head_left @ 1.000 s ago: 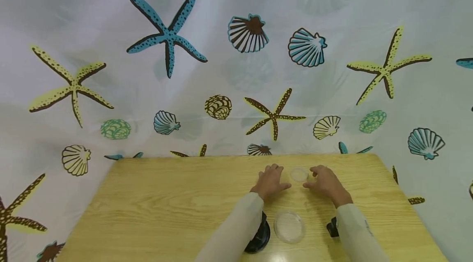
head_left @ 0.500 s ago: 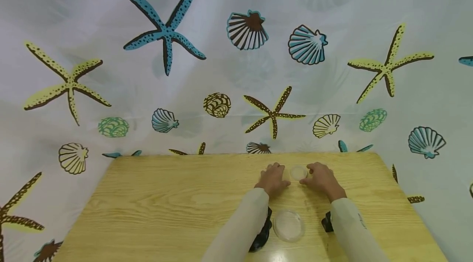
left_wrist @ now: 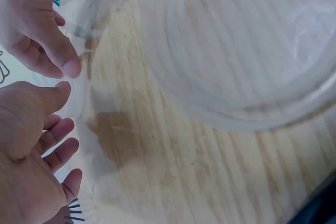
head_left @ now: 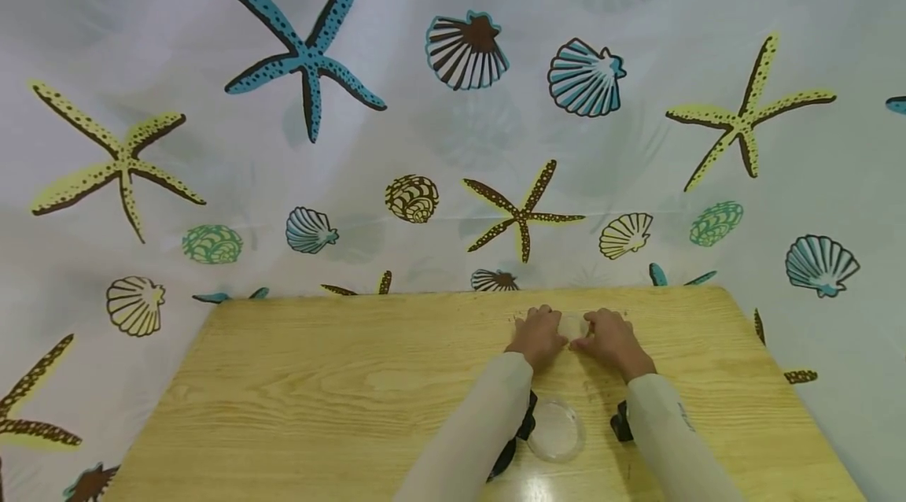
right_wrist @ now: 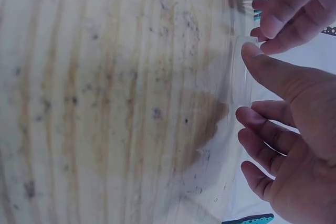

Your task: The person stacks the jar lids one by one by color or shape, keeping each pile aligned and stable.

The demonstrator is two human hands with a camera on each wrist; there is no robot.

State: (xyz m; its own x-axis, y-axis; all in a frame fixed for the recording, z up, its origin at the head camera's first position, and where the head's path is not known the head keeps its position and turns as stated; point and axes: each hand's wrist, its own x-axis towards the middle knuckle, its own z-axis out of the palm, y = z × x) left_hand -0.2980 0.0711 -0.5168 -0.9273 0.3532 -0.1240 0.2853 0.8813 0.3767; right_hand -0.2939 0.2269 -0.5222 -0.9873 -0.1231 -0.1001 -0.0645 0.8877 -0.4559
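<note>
A small clear petri dish (head_left: 572,326) lies near the far edge of the wooden table, between both hands. My left hand (head_left: 541,335) is at its left side, thumb and fingers curled about the rim. On the right side my right hand (head_left: 610,341) holds the rim between thumb and fingers. In the right wrist view the dish (right_wrist: 241,74) shows edge-on, with the right thumb at its near edge and the left fingers at its upper end. Nearer the body sits a larger clear petri dish (head_left: 556,431), seen close up in the left wrist view.
The wooden table (head_left: 340,384) reaches back to a white cloth (head_left: 396,116) printed with starfish and shells. A black rounded object (head_left: 503,459) shows partly from under the left forearm. Black wrist devices are by both forearms.
Both hands have closed in on the small dish, the left moving right and the right slightly left, until their fingers are at its rim. The left forearm now covers more of the black object.
</note>
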